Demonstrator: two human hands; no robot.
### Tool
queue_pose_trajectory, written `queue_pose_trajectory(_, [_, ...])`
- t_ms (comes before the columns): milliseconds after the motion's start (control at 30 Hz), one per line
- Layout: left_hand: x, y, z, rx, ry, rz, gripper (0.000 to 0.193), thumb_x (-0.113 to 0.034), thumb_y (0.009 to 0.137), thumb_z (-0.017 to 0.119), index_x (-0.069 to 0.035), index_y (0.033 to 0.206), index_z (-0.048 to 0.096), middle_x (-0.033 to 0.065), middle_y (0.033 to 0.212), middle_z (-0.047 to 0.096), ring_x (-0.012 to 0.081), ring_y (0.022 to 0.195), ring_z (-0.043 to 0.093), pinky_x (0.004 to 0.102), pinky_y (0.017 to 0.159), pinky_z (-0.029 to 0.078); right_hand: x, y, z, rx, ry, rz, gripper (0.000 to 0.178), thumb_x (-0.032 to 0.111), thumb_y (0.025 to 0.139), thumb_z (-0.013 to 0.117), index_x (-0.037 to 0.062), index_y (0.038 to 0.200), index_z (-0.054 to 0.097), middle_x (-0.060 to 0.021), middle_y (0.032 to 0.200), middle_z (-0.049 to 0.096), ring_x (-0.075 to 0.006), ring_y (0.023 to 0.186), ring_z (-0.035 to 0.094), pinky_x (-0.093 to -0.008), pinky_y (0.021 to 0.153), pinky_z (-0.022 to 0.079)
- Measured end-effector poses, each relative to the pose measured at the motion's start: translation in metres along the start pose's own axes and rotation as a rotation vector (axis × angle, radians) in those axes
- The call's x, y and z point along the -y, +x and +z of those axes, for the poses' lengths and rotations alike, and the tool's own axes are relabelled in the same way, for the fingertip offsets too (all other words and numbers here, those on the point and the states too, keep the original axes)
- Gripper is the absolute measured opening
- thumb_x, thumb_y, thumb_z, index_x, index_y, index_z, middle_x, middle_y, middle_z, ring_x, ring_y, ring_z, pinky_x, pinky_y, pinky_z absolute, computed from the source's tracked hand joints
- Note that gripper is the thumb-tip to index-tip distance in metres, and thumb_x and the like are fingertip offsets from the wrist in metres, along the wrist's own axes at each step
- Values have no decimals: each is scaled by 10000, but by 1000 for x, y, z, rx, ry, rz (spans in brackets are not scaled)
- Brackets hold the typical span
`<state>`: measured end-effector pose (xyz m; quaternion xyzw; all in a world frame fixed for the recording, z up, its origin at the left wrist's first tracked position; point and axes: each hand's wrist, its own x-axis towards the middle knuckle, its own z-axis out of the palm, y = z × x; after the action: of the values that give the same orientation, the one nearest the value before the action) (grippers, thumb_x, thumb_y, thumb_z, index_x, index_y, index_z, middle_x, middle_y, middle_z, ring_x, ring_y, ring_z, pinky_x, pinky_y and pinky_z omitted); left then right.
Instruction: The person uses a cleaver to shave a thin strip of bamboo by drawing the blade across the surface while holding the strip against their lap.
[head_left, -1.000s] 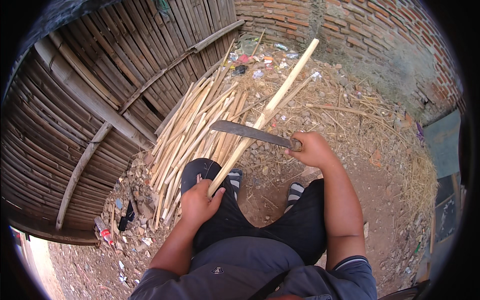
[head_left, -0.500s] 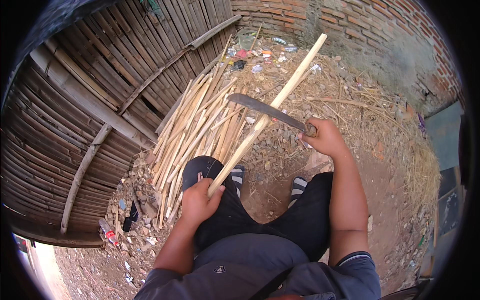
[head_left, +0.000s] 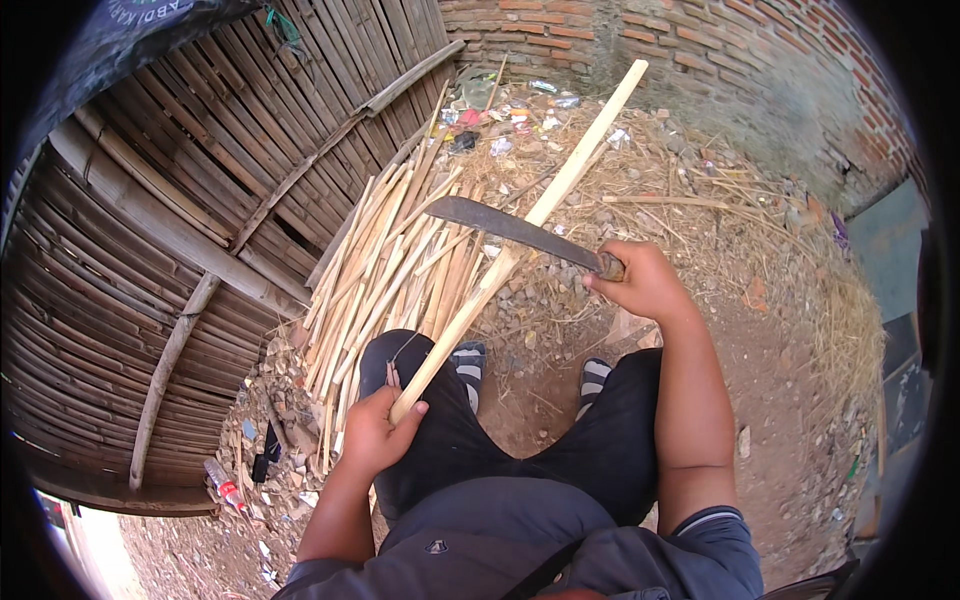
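Note:
My left hand (head_left: pixel 378 432), by my left knee, is closed round the near end of a long pale bamboo strip (head_left: pixel 466 318). The strip slants up and away to the right, its far end raised toward the brick wall. In my right hand (head_left: pixel 640 280) is the handle of a machete (head_left: pixel 515 230), its dark, broad blade pointing left. The blade lies across the strip near its middle and hides a short stretch of it; whether the edge bites into it I cannot tell. Left of the strip, a pile of split bamboo strips (head_left: pixel 375 270) lies on the ground.
A slatted bamboo wall (head_left: pixel 170 270) stands on the left, a brick wall (head_left: pixel 700 60) at the back. Litter and dry straw (head_left: pixel 720 185) cover the ground ahead. A plastic bottle (head_left: pixel 225 487) lies at lower left. My sandalled feet (head_left: pixel 593 378) are below the strip.
The machete has moved slightly left, with more of its flat side showing. My left hand and the strip's near end have shifted a little left and nearer to me.

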<state>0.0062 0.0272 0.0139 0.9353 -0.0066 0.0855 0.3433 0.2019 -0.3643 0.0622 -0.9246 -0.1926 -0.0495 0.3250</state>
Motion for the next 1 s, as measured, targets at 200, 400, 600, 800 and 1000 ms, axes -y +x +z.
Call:
queue_pose_trajectory(200, [15, -52, -1, -16, 0, -112, 302, -287, 958, 803, -19, 884, 685, 137, 647, 633, 289, 578, 632, 401, 561, 494, 25, -6, 5, 143, -97, -48, 409, 370, 821, 907, 44, 999, 734, -190, 793, 698, -370, 732, 688, -445, 681, 523])
queue_pose_trajectory(400, [50, -106, 13, -49, 72, -105, 316, -322, 972, 776, -38, 873, 680, 180, 665, 641, 387, 611, 670, 454, 570, 515, 19, -14, 23, 265, -113, -172, 348, 353, 804, 869, 89, 986, 733, -195, 806, 712, -427, 844, 716, -525, 749, 554])
queue_pose_trajectory(600, [70, -135, 5, 7, 203, -156, 367, -409, 1006, 705, -53, 939, 644, 225, 729, 684, 465, 688, 695, 554, 625, 534, 15, -16, 22, 217, -189, -149, 392, 411, 813, 854, 76, 983, 740, -196, 817, 716, -425, 846, 718, -518, 750, 555])
queue_pose_trajectory(800, [48, -132, -1, 66, 332, -257, 429, -469, 1053, 603, -50, 960, 588, 255, 756, 688, 509, 721, 686, 606, 650, 520, 22, -18, 4, 161, -118, -48, 357, 336, 801, 866, 50, 970, 737, -209, 830, 718, -424, 831, 713, -499, 749, 558])
queue_pose_trajectory(1000, [49, -124, 13, -18, 247, -191, 449, -468, 1039, 642, -51, 878, 599, 233, 689, 654, 482, 659, 671, 573, 598, 507, 16, -17, 9, 160, -117, -95, 262, 213, 759, 822, 58, 950, 731, -200, 842, 726, -417, 833, 719, -492, 756, 569])
